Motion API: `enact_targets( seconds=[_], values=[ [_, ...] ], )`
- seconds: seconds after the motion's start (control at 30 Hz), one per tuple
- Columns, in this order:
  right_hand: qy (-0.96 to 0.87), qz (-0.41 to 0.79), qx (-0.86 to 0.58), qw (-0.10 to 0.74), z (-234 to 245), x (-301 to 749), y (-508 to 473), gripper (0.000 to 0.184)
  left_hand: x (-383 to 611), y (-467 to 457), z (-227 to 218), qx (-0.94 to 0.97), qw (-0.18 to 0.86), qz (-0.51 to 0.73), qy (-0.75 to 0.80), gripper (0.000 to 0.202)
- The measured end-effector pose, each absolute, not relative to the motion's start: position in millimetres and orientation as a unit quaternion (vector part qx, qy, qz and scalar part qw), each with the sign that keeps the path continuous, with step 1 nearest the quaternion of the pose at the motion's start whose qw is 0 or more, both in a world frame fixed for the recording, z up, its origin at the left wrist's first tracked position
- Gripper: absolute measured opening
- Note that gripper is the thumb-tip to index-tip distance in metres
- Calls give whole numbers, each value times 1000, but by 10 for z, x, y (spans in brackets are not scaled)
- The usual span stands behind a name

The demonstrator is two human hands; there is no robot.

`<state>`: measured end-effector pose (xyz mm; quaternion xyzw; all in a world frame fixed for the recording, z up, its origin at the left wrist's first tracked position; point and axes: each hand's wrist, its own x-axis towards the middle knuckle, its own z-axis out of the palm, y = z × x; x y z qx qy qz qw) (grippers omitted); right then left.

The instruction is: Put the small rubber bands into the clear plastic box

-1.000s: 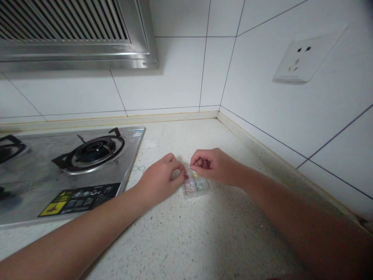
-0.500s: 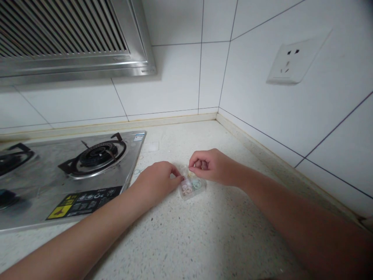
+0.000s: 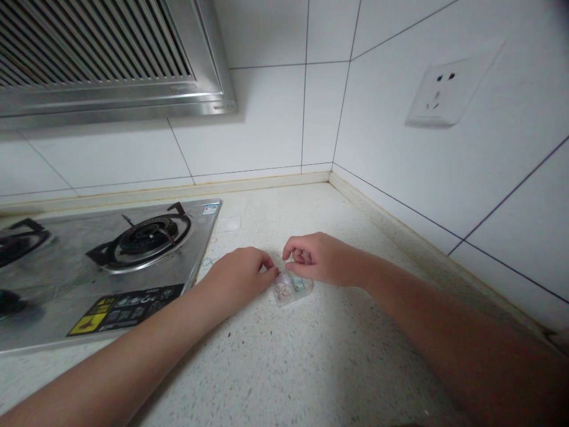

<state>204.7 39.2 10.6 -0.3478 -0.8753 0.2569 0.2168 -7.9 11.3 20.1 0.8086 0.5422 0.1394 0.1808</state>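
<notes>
A small clear plastic box (image 3: 291, 300) with compartments rests on the counter between my hands. Coiled pinkish hair ties (image 3: 283, 289) lie in its front left part and pale green hair ties (image 3: 299, 284) in its front right part. My left hand (image 3: 242, 273) is closed at the box's left edge, thumb and forefinger on it. Above the back of the box is my right hand (image 3: 317, 258), its thumb and forefinger slightly apart, other fingers curled, with nothing visible between them. The hands partly cover the back compartments.
A gas stove (image 3: 153, 237) is set into the speckled counter (image 3: 267, 367) on the left, below a steel range hood (image 3: 204, 95). Loose ring-shaped bands (image 3: 208, 261) and a clear flat piece (image 3: 230, 223) lie beside the stove. A wall socket (image 3: 438, 92) is at right.
My right hand has moved slightly left over the box, and its thumb and forefinger have parted from a pinch. My left hand stays at the box's edge.
</notes>
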Motion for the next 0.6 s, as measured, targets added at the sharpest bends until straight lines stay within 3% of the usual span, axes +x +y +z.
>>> enact_targets(
  seconds=[0.43,0.6],
  values=[
    [-881,242,-354,199,133,2044,374,14,-128,214,115,798,257,139,527,25],
    [-883,244,-350,197,129,2047,373,15,-130,222,123,800,234,139,535,22]
  ],
)
